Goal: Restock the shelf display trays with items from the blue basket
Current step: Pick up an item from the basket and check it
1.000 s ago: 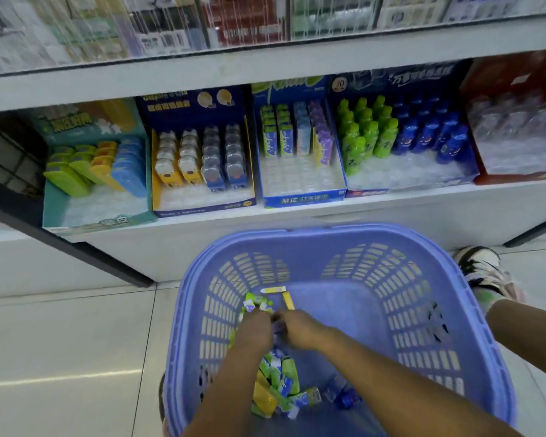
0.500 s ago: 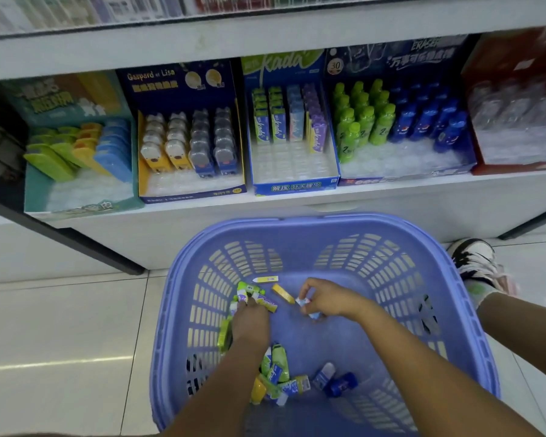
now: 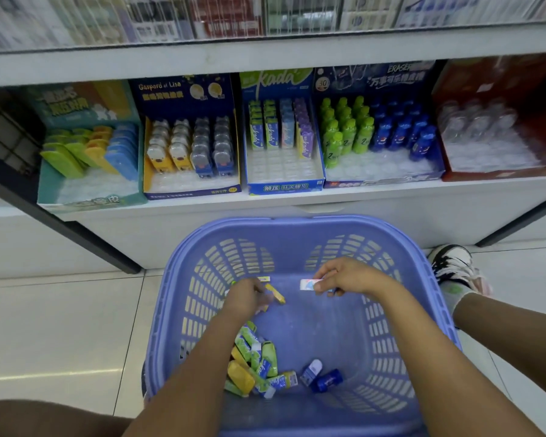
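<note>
The blue basket (image 3: pixel 297 228) stands on the floor below the shelf. Both hands are inside it. My left hand (image 3: pixel 249 298) is closed around small packs, a yellow one (image 3: pixel 276 293) sticking out to its right. My right hand (image 3: pixel 350 275) pinches a small white and light-blue eraser pack (image 3: pixel 309 284) above the basket floor. More packs lie in a pile (image 3: pixel 256 367) near the left forearm, green, yellow and blue. A dark blue bottle-shaped eraser (image 3: pixel 327 380) lies by it. The Kada tray (image 3: pixel 284 171) on the shelf has bare front rows.
Along the shelf stand a teal tray (image 3: pixel 89 193), a Gaspard et Lisa tray (image 3: pixel 191 187), a tray of green and blue bottle erasers (image 3: pixel 382 175) and a red tray (image 3: pixel 498 171). A dark shelf post (image 3: pixel 85 244) slants down left. A sneaker (image 3: pixel 454 266) rests right of the basket.
My right hand has risen and moved right with the white and blue pack. My left hand stays low among the packs. The view has tilted down a little.
</note>
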The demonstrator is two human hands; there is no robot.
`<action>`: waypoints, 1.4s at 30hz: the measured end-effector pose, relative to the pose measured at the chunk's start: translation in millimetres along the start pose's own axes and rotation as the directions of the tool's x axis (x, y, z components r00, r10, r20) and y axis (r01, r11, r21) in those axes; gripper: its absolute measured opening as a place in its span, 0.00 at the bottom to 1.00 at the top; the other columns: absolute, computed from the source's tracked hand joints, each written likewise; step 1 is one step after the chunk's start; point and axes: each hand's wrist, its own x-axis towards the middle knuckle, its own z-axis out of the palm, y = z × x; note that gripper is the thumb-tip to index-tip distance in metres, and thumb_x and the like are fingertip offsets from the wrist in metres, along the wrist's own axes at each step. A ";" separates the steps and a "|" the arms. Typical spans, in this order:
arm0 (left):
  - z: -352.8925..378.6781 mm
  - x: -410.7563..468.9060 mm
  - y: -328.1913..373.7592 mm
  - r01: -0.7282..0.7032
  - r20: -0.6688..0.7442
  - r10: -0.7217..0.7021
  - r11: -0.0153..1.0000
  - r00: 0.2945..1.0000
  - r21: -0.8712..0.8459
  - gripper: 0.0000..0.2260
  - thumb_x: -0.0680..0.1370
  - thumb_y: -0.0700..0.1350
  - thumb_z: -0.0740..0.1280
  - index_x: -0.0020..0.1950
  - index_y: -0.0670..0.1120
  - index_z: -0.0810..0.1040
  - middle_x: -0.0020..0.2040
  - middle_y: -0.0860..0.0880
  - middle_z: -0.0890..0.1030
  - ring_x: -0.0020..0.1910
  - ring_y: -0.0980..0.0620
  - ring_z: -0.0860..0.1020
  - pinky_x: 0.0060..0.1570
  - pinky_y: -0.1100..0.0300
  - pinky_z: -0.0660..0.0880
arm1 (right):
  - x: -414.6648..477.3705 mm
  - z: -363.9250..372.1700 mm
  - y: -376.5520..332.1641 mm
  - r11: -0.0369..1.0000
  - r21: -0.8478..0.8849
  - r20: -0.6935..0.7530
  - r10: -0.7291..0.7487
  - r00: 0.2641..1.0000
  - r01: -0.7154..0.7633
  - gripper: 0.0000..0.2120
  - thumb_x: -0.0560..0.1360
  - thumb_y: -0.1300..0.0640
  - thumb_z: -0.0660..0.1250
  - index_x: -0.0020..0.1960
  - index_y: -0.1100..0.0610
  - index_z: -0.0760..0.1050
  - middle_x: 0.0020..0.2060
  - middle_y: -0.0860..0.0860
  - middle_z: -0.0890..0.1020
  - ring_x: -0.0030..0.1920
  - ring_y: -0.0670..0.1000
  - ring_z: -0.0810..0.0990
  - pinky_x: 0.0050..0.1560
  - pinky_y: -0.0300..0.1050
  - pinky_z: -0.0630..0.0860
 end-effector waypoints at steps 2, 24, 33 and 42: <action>-8.9 -2.6 22.8 -0.031 0.027 0.040 0.963 0.999 -0.269 0.10 0.74 0.40 0.72 0.36 0.44 0.72 0.34 0.43 0.76 0.33 0.50 0.72 0.36 0.55 0.70 | -9.7 -12.1 -12.2 0.997 0.034 -0.046 -0.064 0.997 0.065 0.03 0.72 0.61 0.70 0.45 0.54 0.79 0.40 0.56 0.82 0.33 0.47 0.77 0.34 0.36 0.73; -101.2 -49.0 149.7 -0.137 -0.058 0.191 0.431 0.980 -0.892 0.19 0.80 0.57 0.56 0.53 0.42 0.76 0.29 0.53 0.67 0.22 0.59 0.60 0.20 0.68 0.56 | -12.0 -83.7 -200.8 0.729 -0.540 -0.538 -0.684 0.493 0.421 0.09 0.72 0.61 0.70 0.52 0.59 0.80 0.44 0.51 0.82 0.44 0.48 0.78 0.45 0.31 0.72; -106.1 -44.3 146.5 -0.151 -0.083 0.215 0.326 0.973 -0.933 0.22 0.82 0.57 0.52 0.46 0.43 0.77 0.26 0.52 0.68 0.20 0.59 0.58 0.19 0.66 0.53 | 1.2 -99.5 -224.6 0.661 -0.727 -0.392 -0.622 0.678 0.185 0.10 0.74 0.58 0.69 0.55 0.56 0.79 0.52 0.53 0.81 0.52 0.53 0.78 0.47 0.38 0.69; -105.3 -46.1 149.9 -0.082 -0.059 0.156 0.145 0.986 -0.986 0.10 0.80 0.44 0.54 0.51 0.40 0.71 0.35 0.47 0.73 0.21 0.57 0.63 0.19 0.67 0.58 | 16.6 -97.1 -227.4 0.662 -0.747 -0.425 -0.547 0.721 0.062 0.11 0.71 0.53 0.72 0.53 0.50 0.82 0.55 0.47 0.81 0.56 0.51 0.77 0.49 0.36 0.67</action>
